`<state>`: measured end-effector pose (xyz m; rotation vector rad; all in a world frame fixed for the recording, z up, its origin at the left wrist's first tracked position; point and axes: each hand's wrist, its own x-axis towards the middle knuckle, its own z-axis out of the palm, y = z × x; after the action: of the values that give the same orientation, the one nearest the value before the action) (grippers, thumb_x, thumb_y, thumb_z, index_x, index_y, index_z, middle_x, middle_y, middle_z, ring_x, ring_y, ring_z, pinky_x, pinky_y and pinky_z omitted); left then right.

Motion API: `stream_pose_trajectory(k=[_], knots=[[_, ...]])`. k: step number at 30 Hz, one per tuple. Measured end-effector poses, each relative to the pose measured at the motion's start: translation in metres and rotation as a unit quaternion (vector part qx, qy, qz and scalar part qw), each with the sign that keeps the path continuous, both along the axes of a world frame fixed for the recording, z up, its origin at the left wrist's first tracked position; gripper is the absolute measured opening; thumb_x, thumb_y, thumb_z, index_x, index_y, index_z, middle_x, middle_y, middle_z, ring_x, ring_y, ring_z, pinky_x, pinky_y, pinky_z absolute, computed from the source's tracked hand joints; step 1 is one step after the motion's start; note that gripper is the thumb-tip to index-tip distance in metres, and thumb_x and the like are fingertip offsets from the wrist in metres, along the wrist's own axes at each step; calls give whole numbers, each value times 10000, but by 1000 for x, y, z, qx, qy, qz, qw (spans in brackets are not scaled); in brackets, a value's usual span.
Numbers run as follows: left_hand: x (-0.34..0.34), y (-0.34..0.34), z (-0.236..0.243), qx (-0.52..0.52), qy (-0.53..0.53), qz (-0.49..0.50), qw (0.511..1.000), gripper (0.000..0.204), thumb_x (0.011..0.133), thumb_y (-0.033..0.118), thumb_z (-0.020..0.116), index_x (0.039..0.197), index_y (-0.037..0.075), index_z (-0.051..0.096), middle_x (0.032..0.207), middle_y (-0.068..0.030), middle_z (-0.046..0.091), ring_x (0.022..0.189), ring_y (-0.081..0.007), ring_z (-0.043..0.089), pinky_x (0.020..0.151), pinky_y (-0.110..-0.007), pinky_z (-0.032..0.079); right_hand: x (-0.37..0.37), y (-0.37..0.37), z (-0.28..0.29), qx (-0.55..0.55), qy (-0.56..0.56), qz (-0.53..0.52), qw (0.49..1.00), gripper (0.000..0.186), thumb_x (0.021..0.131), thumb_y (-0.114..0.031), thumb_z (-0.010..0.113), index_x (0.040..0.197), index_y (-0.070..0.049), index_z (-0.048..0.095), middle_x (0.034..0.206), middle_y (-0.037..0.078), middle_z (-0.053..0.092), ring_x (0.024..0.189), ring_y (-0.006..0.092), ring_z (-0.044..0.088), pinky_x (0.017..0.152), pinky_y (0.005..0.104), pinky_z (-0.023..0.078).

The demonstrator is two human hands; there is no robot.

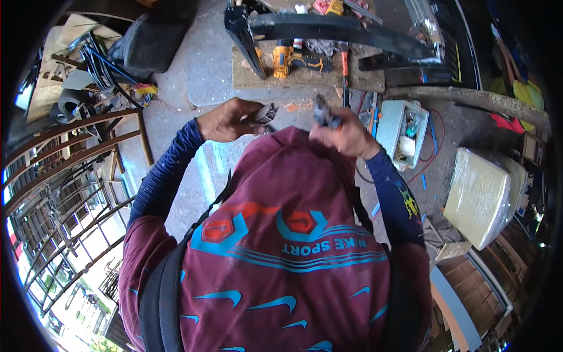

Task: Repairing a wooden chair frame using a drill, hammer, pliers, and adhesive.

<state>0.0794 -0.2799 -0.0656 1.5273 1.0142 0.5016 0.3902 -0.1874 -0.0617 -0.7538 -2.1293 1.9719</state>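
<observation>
Both hands grip tight: left hand point(227, 120) holds a grey part point(267, 112), right hand point(346, 134) a dark tool point(324, 113).

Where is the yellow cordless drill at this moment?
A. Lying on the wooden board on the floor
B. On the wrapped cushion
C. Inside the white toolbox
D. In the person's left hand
A: the drill lies on the board, beyond both hands; the left hand and right hand each hold a small dark part instead.
</observation>
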Motion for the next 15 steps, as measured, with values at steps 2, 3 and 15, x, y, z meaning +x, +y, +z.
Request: stream_pose_trajectory(k=[2, 3, 15], knots=[[-9, -7, -6, -68, -30, 72, 995, 266, 943, 196, 714, 1083, -20, 650, 870, -64, 680, 850, -129, 621, 793, -319, 504, 5, 31, -25, -91, -102, -139, 981, 167, 937, -218, 692, 915, -62, 636, 738, -6, 596, 592, 119, 576, 528, 296, 502], [-12, -7, -11, -112, -94, 99, 984, 277, 951, 209, 705, 1086, -23, 641, 868, -49, 675, 850, -128, 629, 790, -318, 508, 5, 43, -44, -110, -95, -184, 972, 183, 933, -230, 690, 958, -58, 631, 758, 7, 600, 603, 123, 587, 532, 298, 514], [67, -23, -28, -225, -178, 390, 875, 391, 946, 324, 677, 1143, -12, 651, 1064, -106, 706, 965, -195, 680, 843, -328, 527, -73, 240, -210, 399, -316, -241, 827, 567, 832, -466, 687, 1161, -5, 657, 1164, 262, 662, 1105, 398, 628, 944, 486, 484]])
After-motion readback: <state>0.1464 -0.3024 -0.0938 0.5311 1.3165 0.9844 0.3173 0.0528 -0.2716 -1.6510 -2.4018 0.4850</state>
